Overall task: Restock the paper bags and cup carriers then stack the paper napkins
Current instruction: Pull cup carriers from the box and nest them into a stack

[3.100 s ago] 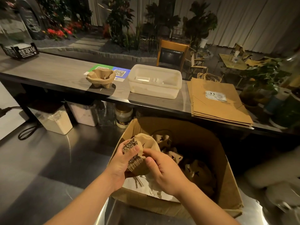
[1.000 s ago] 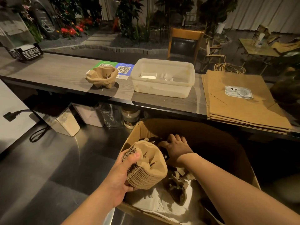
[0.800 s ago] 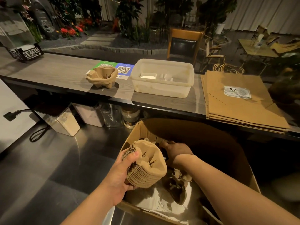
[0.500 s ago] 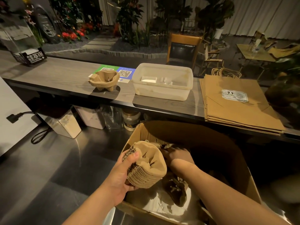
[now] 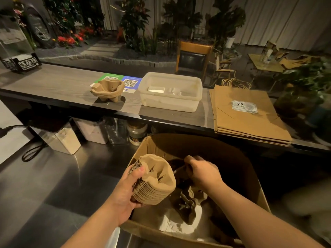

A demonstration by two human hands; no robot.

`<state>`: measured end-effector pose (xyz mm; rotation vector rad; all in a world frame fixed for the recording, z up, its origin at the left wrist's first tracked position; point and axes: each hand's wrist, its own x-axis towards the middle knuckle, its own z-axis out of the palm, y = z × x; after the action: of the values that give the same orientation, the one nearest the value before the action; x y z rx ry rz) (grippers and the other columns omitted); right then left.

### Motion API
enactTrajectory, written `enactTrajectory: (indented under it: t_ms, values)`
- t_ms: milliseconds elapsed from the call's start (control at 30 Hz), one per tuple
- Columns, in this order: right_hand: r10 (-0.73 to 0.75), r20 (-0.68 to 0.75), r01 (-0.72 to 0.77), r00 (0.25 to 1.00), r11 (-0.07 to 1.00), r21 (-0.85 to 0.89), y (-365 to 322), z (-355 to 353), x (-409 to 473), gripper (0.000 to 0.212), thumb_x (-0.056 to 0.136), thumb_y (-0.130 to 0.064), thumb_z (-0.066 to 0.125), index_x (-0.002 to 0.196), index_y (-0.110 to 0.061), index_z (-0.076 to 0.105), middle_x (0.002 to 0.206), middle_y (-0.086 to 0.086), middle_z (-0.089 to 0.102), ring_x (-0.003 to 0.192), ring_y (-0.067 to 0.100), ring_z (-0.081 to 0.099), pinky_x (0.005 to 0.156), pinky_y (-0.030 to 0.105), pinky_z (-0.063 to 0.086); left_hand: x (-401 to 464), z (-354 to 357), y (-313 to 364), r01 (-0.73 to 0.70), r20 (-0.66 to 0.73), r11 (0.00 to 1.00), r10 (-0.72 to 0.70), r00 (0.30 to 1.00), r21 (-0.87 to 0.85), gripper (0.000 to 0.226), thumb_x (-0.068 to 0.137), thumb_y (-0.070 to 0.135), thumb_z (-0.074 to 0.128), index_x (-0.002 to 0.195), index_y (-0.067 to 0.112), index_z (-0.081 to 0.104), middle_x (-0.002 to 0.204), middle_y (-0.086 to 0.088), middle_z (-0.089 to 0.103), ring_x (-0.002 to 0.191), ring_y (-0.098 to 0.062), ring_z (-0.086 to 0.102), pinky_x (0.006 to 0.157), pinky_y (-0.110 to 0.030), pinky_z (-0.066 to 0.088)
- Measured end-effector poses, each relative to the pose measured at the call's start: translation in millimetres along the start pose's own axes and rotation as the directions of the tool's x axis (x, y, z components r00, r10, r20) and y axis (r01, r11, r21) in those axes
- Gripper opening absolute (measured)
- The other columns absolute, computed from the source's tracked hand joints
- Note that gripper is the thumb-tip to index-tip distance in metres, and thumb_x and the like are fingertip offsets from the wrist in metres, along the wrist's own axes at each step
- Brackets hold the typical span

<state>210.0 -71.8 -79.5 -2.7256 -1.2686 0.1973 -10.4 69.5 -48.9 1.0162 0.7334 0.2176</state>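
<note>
Right hand [image 5: 202, 171] raised; carriers [image 5: 154, 181] in left grip.

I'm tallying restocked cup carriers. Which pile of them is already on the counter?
The small carrier pile beside the white tub. The bigger stack is held in the left hand over the cardboard box.

Right hand's [image 5: 202, 171] fingertips hidden inside the cardboard box [image 5: 250, 178]; blurred pale shape [image 5: 308, 199] at right edge.
</note>
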Motion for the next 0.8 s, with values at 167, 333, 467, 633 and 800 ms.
enactTrajectory:
  t_ms: [167, 333, 467, 633, 800]
  values:
    - [0.143, -0.094, -0.126, 0.985, 0.978, 0.164, 9, -14, -13, 0.026, 0.102, -0.039, 0.055, 0.126, -0.036, 0.048, 0.101, -0.012, 0.055, 0.075, 0.006, 0.059, 0.063, 0.018, 0.052, 1, -2, -1, -0.022, 0.018, 1.000, 0.022, 1.000, 0.007, 0.082, 0.057, 0.067, 0.078, 0.133, 0.042, 0.059, 0.124, -0.003, 0.075, 0.118, -0.033, 0.068, 0.093, -0.056, 0.059]
    - [0.077, -0.129, -0.066, 0.989, 0.994, 0.083, 25, -24, -42, 0.010, 0.102, -0.044, 0.051, 0.111, -0.039, 0.047, 0.094, -0.014, 0.053, 0.072, 0.006, 0.056, 0.063, 0.020, 0.054, 1, -3, -2, -0.025, 0.012, 1.000, 0.025, 1.000, 0.003, 0.082, 0.059, 0.066, 0.078, 0.134, 0.041, 0.058, 0.121, -0.002, 0.075, 0.118, -0.034, 0.067, 0.081, -0.050, 0.061]
    - [0.023, 0.014, -0.022, 1.000, 0.996, -0.081, 41, -24, -67, 0.021, 0.101, -0.047, 0.049, 0.121, -0.039, 0.048, 0.104, -0.013, 0.055, 0.078, 0.006, 0.056, 0.065, 0.019, 0.053, 1, -2, -1, -0.016, 0.003, 1.000, 0.016, 1.000, -0.003, 0.066, 0.075, 0.060, 0.074, 0.135, 0.039, 0.057, 0.120, -0.004, 0.075, 0.117, -0.035, 0.067, 0.082, -0.050, 0.058]
    - [0.115, 0.107, -0.116, 0.988, 0.993, 0.002, 42, -21, -75, 0.030, 0.101, -0.044, 0.039, 0.129, -0.039, 0.049, 0.108, -0.010, 0.052, 0.081, 0.006, 0.054, 0.072, 0.025, 0.053, -2, 2, 0, -0.019, 0.000, 1.000, 0.019, 1.000, 0.010, 0.054, 0.083, 0.055, 0.068, 0.134, 0.038, 0.058, 0.119, -0.005, 0.075, 0.114, -0.034, 0.067, 0.075, -0.046, 0.058]
    - [0.236, 0.132, -0.246, 0.963, 0.967, 0.066, 29, -11, -63, 0.051, 0.099, -0.057, 0.042, 0.143, -0.032, 0.048, 0.127, -0.001, 0.059, 0.107, 0.016, 0.062, 0.087, 0.030, 0.056, -2, 3, 0, -0.013, 0.000, 1.000, 0.013, 1.000, 0.017, 0.057, 0.081, 0.058, 0.074, 0.132, 0.038, 0.058, 0.117, -0.004, 0.075, 0.113, -0.034, 0.068, 0.074, -0.045, 0.059]
